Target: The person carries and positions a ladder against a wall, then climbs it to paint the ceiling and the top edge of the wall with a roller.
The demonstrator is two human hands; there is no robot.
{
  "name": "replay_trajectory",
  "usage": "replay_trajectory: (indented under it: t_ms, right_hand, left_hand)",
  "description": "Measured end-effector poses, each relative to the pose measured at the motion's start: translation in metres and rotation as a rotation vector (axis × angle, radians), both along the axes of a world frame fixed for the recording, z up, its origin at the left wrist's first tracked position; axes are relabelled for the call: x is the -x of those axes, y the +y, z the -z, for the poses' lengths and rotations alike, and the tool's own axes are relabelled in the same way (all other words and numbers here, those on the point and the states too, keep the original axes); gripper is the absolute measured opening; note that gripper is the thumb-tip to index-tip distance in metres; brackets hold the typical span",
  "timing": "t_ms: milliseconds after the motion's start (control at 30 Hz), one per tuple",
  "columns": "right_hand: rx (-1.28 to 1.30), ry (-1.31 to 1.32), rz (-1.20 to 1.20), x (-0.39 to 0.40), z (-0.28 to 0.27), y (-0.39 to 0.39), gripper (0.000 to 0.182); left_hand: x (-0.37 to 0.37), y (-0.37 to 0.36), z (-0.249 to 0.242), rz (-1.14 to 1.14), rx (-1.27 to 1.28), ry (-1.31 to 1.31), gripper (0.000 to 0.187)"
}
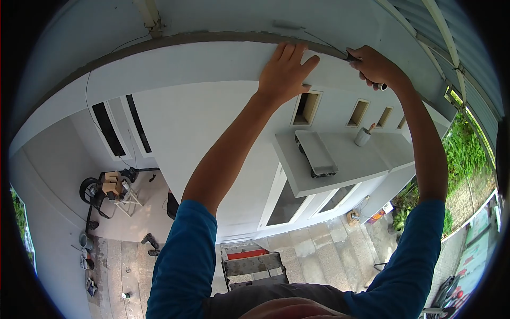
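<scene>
My right hand [376, 68] is wrapped round the handle of a paint roller. The thin wire frame runs left from the grip to the grey roller sleeve [287, 24], which lies against the pale upper wall [223, 18]. Flat on the white ledge [212, 63], with fingers apart, my left hand [284, 72] touches the edge near the brown strip [202, 37] where ledge and wall meet. Below my hands, a paint tray [317, 151] and a cup [363, 138] with a brush standing in it sit on a grey canopy slab [372, 157].
A ladder [255, 265] stands directly beneath me. Far below are the tiled floor [308, 250], a chair with boxes [112, 186] and a bucket [86, 241]. Metal roof beams [443, 32] run overhead at right. A thin wire [87, 101] hangs down at left.
</scene>
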State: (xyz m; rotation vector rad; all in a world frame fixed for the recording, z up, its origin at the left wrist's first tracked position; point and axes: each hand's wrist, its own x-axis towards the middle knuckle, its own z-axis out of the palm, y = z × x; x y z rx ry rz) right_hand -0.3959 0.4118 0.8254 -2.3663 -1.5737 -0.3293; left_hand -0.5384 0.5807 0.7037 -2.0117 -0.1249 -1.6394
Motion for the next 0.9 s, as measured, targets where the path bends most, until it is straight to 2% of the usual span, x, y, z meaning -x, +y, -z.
replay_trajectory:
  t_ms: [100, 200, 333, 367, 400, 533, 567, 600, 767, 900]
  right_hand:
    - [-0.025, 0.096, -0.009, -0.013, 0.000, 0.004, 0.035]
    - [-0.241, 0.089, -0.079, -0.022, -0.002, 0.023, 0.033]
    - [-0.377, -0.034, -0.108, -0.046, -0.058, 0.085, 0.040]
    - [-0.344, -0.045, -0.036, -0.048, -0.081, 0.094, 0.023]
    - [-0.311, -0.052, 0.036, -0.048, -0.093, 0.097, 0.022]
    - [-0.189, -0.076, 0.017, -0.037, -0.064, 0.070, 0.021]
    - [-0.181, -0.030, -0.007, -0.031, -0.045, 0.055, 0.028]
    - [-0.176, 0.016, -0.029, -0.026, -0.032, 0.040, 0.048]
    - [-0.087, 0.083, -0.048, -0.022, -0.013, -0.010, 0.044]
    - [-0.222, 0.174, -0.080, -0.029, 0.003, -0.031, 0.046]
  left_hand:
    - [0.000, -0.001, 0.000, -0.003, 0.008, 0.001, 0.069]
    - [0.001, -0.001, 0.000, 0.001, -0.004, -0.001, 0.069]
    - [0.001, 0.000, 0.000, -0.022, -0.014, 0.013, 0.068]
    - [0.001, -0.001, 0.000, -0.029, -0.010, 0.014, 0.068]
    - [0.001, 0.000, -0.001, -0.037, -0.006, 0.018, 0.067]
    - [-0.001, 0.001, 0.001, -0.030, 0.025, 0.033, 0.067]
    - [-0.001, 0.001, 0.002, -0.033, 0.023, 0.028, 0.067]
    - [-0.001, 0.001, 0.002, -0.035, 0.019, 0.023, 0.067]
    - [0.000, -0.001, 0.001, -0.077, 0.040, 0.063, 0.067]
    - [0.000, -0.001, 0.000, -0.077, 0.044, 0.068, 0.067]
